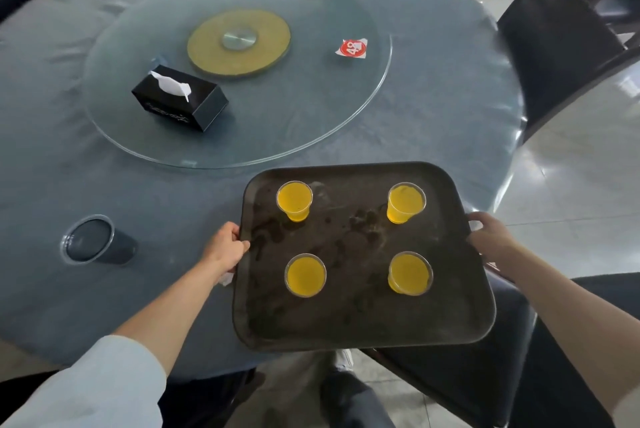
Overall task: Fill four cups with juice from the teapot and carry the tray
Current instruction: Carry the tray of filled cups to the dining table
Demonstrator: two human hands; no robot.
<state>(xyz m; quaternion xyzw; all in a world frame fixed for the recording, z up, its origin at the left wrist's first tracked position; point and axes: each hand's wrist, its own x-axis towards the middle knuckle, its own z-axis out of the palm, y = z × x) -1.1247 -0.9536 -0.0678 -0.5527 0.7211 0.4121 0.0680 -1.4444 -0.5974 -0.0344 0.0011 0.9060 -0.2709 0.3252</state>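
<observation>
A dark rectangular tray (360,323) hangs partly over the near right edge of the round table. On it stand several clear plastic cups of orange juice: far left (294,200), far right (406,202), near left (305,275), near right (410,273). My left hand (227,247) grips the tray's left rim. My right hand (488,237) grips its right rim. The tray's near part is over the floor and my legs. No teapot is in view.
The round table (104,185) has a blue cloth under plastic. A glass turntable (311,116) carries a black tissue box (180,98) and a red number card (352,48). A dark cup (91,240) stands at the left. Dark chairs (561,46) stand at the right.
</observation>
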